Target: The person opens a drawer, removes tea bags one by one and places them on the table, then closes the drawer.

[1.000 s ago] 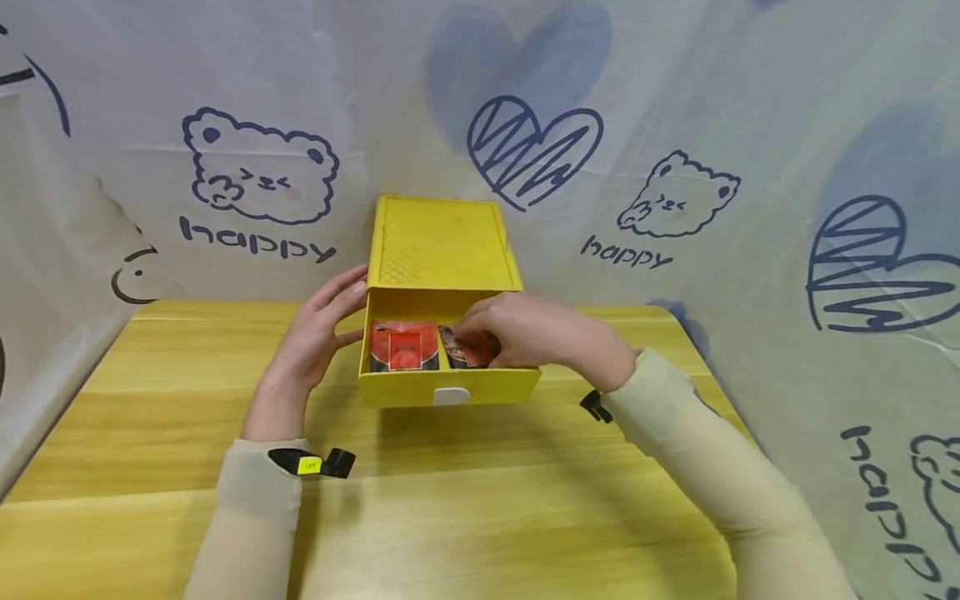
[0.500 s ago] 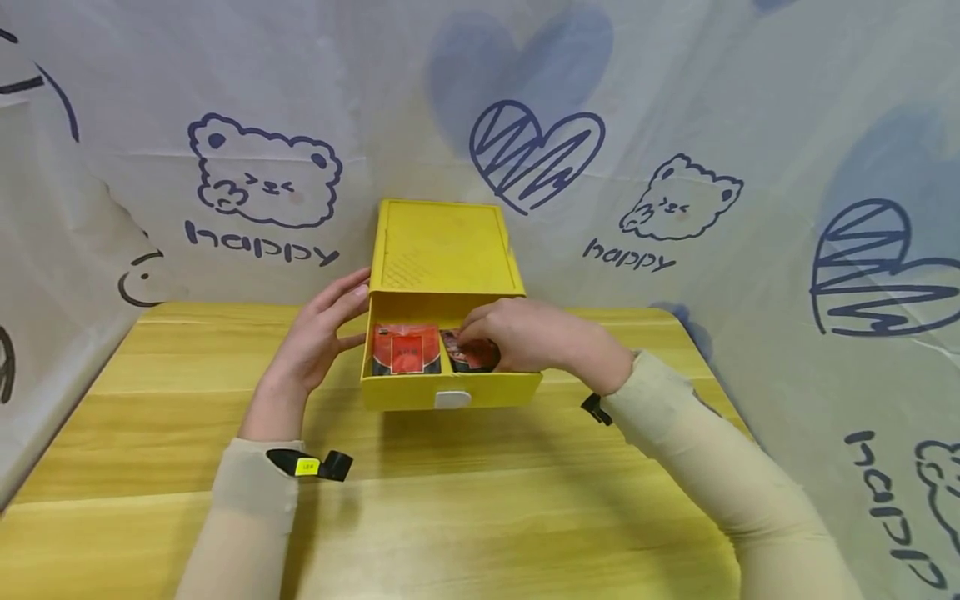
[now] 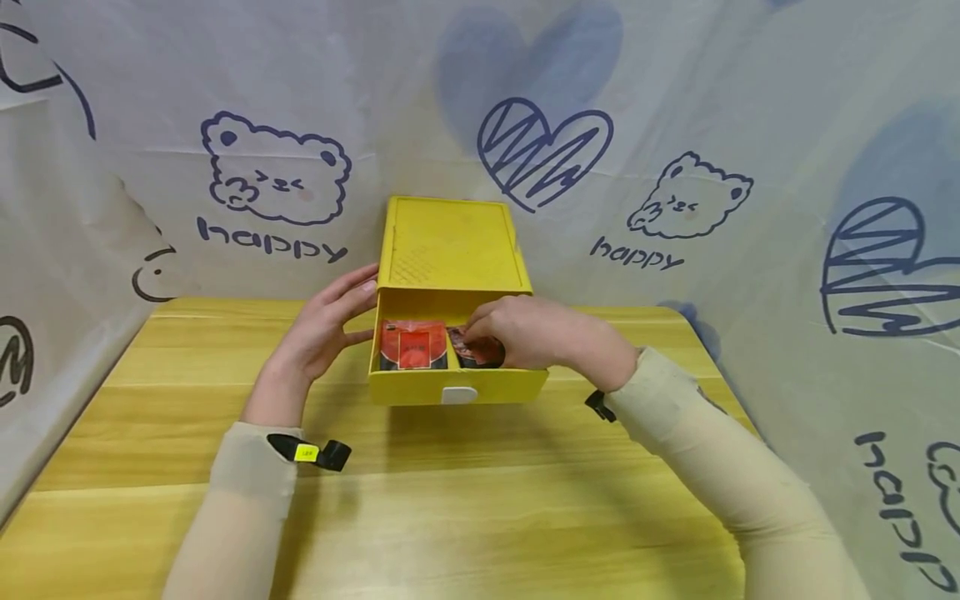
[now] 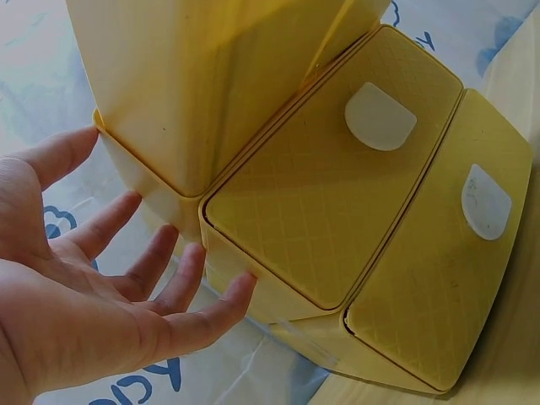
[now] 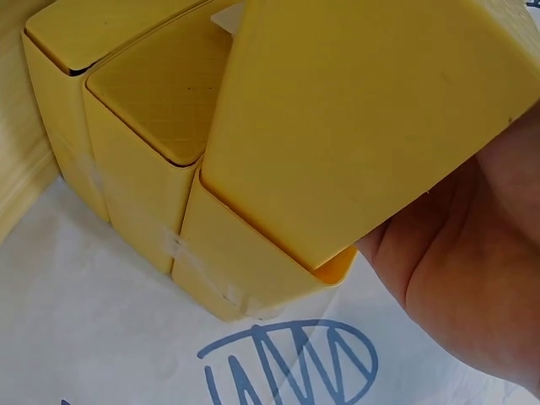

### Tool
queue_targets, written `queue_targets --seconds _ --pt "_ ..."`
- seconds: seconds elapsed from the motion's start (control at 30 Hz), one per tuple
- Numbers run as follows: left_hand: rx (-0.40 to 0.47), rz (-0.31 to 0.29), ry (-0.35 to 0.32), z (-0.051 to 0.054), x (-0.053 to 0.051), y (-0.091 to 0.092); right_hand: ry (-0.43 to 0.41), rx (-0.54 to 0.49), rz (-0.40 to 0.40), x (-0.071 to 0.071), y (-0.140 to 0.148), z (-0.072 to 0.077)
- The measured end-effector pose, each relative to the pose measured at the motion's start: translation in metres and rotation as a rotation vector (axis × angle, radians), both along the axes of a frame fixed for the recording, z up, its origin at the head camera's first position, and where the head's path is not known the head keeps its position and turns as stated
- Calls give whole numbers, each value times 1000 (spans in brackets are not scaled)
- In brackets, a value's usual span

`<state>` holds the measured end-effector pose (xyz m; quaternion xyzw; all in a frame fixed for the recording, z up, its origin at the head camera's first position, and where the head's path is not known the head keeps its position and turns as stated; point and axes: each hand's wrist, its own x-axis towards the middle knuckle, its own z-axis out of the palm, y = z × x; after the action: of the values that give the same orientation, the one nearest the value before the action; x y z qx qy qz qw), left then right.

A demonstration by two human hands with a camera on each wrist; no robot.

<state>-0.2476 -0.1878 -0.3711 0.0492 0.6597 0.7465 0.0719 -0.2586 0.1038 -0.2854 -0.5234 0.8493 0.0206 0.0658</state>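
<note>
A yellow drawer cabinet (image 3: 453,242) stands against the back cloth, its top drawer (image 3: 408,388) pulled out. A red and black packet (image 3: 414,346) lies in that drawer's left compartment. My right hand (image 3: 528,329) reaches into the right compartment, where its curled fingers hold a dark red packet (image 3: 480,352); the hand hides part of it. In the right wrist view the drawer wall covers the fingertips. Against the cabinet's left side, my left hand (image 3: 318,329) rests with spread fingers. The left wrist view shows those fingertips (image 4: 240,287) touching the yellow side.
Below the pulled-out drawer, the left wrist view shows two closed drawers, the middle one (image 4: 321,202) and the lower one (image 4: 430,304), each with a white tab. The wooden table (image 3: 465,517) extends toward the front. Patterned cloth (image 3: 675,100) hangs behind and at the sides.
The head view has shifted slightly, so the scene appears a little further right. Both hands keep nearly the same places at the cabinet and in the drawer.
</note>
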Motion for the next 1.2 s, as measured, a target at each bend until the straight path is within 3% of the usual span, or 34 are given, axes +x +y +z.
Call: queue_targets --seconds 0.4,0.7,1.2 --pt "3 -4 -13 1 0 1 -1 57 -34 2 0 4" --pt "-1 -6 -12 2 2 2 -10 42 -49 1 1 2" --pt "-2 -8 -1 4 2 2 43 -150 -24 1 9 2"
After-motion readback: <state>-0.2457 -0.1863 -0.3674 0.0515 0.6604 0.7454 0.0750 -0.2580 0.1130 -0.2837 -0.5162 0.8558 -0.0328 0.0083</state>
